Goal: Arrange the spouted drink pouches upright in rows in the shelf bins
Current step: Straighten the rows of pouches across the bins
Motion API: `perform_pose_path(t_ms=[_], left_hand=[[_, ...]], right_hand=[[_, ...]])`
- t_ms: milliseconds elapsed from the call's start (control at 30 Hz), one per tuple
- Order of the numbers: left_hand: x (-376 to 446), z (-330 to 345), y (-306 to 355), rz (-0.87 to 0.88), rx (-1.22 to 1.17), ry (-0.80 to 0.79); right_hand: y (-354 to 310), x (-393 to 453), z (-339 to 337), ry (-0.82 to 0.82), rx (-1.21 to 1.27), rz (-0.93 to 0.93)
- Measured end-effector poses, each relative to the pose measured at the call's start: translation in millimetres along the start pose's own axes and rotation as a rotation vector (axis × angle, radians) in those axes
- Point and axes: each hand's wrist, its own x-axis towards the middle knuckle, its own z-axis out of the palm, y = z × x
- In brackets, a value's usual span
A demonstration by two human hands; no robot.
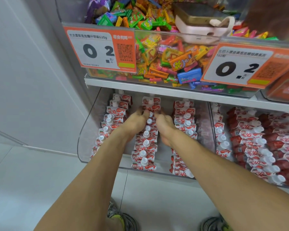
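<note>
Red-and-white spouted drink pouches with white caps stand in three rows inside a clear shelf bin [83, 130] on the lower shelf. Both my hands reach into the middle row [145, 144]. My left hand [137, 121] and my right hand [163, 122] flank that row, and their fingertips pinch a pouch [151, 108] near the back of it. The left row [107, 124] and the right row [184, 120] stand upright on either side of my hands.
A second clear bin [213, 124] to the right holds more pouches, lying less evenly. The shelf above carries a bin of mixed candies [165, 52], two orange price tags [100, 49], and a pink device [198, 29]. White floor and my shoes lie below.
</note>
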Motion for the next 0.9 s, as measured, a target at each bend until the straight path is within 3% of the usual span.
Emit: perform_pose_path(t_ms=[133,267,400,600,700,900], left_hand=[[7,-9,0,-0.025,0.006,-0.045],[14,-5,2,-0.030,0.030,0.063],[24,1,-1,0.003,0.047,0.032],[29,2,1,0.002,0.080,0.019],[22,0,1,-0.008,0.021,-0.006],[-3,-10,12,-0.192,0.177,0.056]], right_hand=[[-9,-1,-6,0.004,-0.061,-0.015],[-16,0,-6,0.081,-0.224,-0.110],[-21,3,-3,0.079,-0.275,-0.198],[-25,9,-1,0.099,-0.244,-0.182],[-26,6,-1,0.058,-0.103,-0.152],[-8,-33,-4,0.122,0.033,-0.056]])
